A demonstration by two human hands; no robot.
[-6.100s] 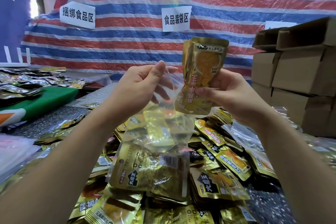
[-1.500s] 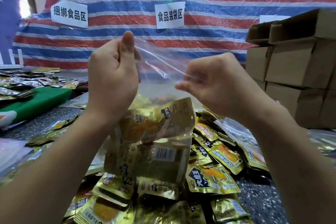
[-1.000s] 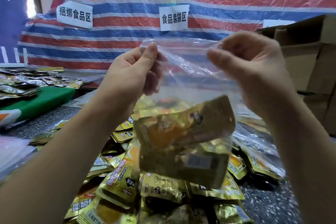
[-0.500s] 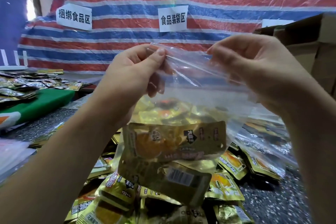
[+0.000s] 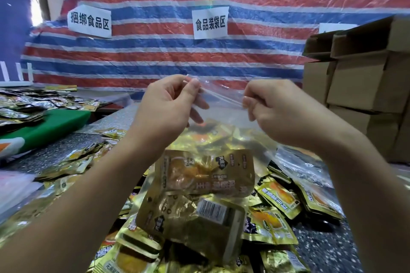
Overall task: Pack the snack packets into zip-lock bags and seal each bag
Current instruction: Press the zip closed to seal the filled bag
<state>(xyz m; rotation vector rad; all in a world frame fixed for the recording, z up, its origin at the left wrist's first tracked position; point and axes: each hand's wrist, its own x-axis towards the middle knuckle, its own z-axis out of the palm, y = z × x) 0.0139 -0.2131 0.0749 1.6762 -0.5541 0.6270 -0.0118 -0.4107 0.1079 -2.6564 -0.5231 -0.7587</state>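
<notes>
Loose packets point(image 5: 275, 217) lying heaped on the table point(image 5: 328, 248). Above them a bag point(image 5: 221, 117) is hanging, gold packets inside at its bottom. Left hand point(image 5: 168, 106) and right hand point(image 5: 281, 113) are pinching its top strip at either end, fingers curled. Boxes point(image 5: 363, 86) stacked far right, tarp point(image 5: 177, 55) behind.

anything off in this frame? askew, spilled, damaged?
Nothing damaged. Both hands, left hand and right hand, pinch the top of the zip-lock bag; the gold packets inside lie crosswise, stacked unevenly. Loose packets are heaped untidily on the table.
</notes>
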